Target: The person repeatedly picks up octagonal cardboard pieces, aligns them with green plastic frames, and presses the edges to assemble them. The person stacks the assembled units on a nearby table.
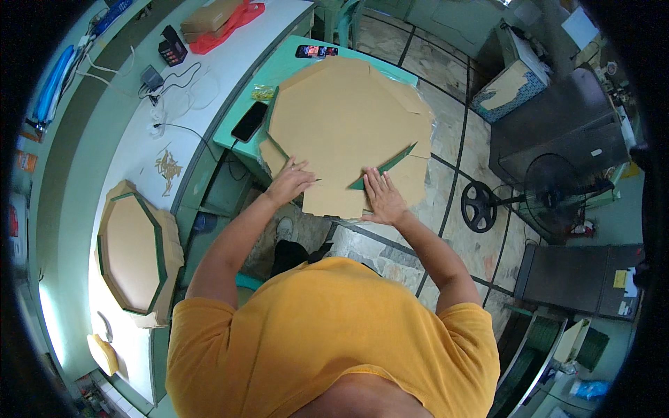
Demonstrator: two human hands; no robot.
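Cdbd blank (348,111) on green table (282,68) prob. part-folded: green-backed flap (397,164) raised, near-edge tab (333,202) flat & apparently still to be done, R hand (382,197) laid flat, fingers extended, nothing gripped, L hand (289,182) fingers half-curled on blank, grip can't be told

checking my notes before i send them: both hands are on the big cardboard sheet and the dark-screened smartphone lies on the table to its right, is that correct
Not quite: in the head view, the dark-screened smartphone lies on the table to the left of the big cardboard sheet. The left hand and right hand are on it.
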